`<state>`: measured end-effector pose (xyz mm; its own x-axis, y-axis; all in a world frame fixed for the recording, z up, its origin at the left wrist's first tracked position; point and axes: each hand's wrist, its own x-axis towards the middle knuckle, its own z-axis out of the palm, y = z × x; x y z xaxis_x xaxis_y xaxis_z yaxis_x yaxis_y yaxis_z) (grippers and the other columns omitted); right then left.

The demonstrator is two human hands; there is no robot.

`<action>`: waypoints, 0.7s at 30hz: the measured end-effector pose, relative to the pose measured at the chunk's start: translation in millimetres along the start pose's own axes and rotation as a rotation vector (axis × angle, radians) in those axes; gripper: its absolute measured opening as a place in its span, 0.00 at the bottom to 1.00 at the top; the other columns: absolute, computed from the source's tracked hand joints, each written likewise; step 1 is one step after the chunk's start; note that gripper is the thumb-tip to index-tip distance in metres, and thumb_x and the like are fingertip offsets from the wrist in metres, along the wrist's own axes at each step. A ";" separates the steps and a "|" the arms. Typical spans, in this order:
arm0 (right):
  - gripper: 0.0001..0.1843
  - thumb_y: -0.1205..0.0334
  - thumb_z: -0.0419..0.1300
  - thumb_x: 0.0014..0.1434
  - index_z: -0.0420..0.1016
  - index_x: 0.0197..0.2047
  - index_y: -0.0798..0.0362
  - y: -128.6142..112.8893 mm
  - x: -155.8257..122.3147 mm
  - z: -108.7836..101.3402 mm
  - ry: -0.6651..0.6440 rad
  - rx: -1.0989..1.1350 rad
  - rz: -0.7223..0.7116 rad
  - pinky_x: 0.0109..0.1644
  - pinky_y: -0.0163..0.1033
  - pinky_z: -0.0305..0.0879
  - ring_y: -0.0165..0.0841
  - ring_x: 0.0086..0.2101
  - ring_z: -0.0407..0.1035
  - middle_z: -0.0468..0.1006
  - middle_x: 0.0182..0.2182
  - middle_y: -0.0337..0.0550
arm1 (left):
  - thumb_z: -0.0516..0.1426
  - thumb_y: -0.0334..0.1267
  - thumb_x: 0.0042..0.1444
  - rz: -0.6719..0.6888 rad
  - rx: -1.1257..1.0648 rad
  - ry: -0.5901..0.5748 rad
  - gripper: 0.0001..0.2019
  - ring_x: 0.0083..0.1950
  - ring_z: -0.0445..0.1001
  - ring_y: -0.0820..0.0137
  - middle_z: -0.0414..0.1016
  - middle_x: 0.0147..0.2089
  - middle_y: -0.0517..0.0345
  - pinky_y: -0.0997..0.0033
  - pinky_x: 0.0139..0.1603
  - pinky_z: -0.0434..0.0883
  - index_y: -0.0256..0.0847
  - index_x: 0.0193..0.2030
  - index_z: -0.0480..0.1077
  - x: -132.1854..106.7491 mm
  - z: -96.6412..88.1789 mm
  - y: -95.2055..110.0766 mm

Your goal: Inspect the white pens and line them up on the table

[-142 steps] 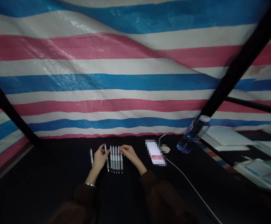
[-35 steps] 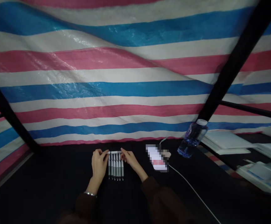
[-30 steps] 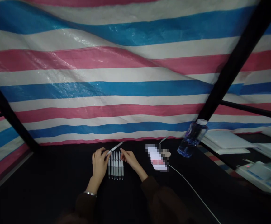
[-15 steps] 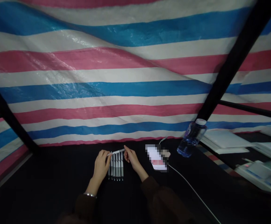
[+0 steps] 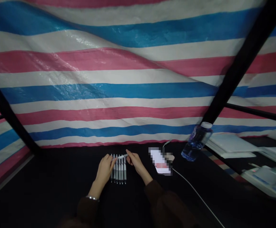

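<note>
A white and grey pen (image 5: 122, 156) is held crosswise between my two hands, just above a row of pens. My right hand (image 5: 134, 162) pinches its right end between thumb and fingers. At the other end, my left hand (image 5: 105, 167) closes on the pen with thumb and fingers. Below lie several similar pens (image 5: 119, 175) side by side on the black table (image 5: 64, 186), their clear tips toward me. The held pen and my left fingers cover part of their upper ends.
Right of my hands lies a phone (image 5: 160, 161), partly blurred out, with a white cable (image 5: 195, 188) running toward me. A clear blue bottle (image 5: 196, 142) leans near a black post (image 5: 238, 63). White stacks (image 5: 233, 144) are farther right. Striped sheeting (image 5: 119, 95) hangs behind.
My left hand has moved slightly right along the held pen, so less of the pen shows between my hands. My right hand stays nearly in place. The row of pens looks unchanged.
</note>
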<state>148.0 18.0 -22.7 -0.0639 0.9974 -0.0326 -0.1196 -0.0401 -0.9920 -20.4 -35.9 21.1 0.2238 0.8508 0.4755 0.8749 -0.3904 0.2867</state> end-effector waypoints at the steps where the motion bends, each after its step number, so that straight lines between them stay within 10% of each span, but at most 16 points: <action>1: 0.31 0.35 0.55 0.46 0.57 0.11 0.53 -0.6 -0.7 0.1 -0.011 -0.004 -0.005 0.17 0.32 0.40 0.23 0.13 0.51 0.58 0.09 0.35 | 0.41 0.43 0.63 0.003 0.022 0.001 0.20 0.30 0.66 0.72 0.66 0.29 0.57 0.71 0.34 0.63 0.39 0.27 0.66 -0.2 0.7 -0.4; 12: 0.20 0.44 0.63 0.43 0.69 0.23 0.55 0.7 1.3 -4.9 -0.106 0.127 -0.032 0.15 0.30 0.43 0.22 0.15 0.56 0.69 0.17 0.36 | 0.40 0.40 0.63 -0.081 0.029 0.013 0.22 0.24 0.65 0.76 0.65 0.24 0.59 0.74 0.27 0.57 0.37 0.25 0.68 -3.2 5.1 -6.4; 21: 0.32 0.35 0.55 0.47 0.55 0.08 0.52 -3.6 -3.9 3.3 0.003 -0.044 -0.024 0.15 0.33 0.39 0.21 0.09 0.46 0.49 0.04 0.31 | 0.40 0.42 0.63 -0.088 -0.024 0.015 0.22 0.24 0.64 0.76 0.64 0.24 0.59 0.75 0.27 0.56 0.38 0.24 0.66 -3.5 2.7 -3.2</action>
<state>145.3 14.0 -18.5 -0.0589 0.9982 -0.0090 -0.0778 -0.0136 -0.9969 -22.8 -36.7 16.3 0.1398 0.8769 0.4599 0.8801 -0.3228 0.3481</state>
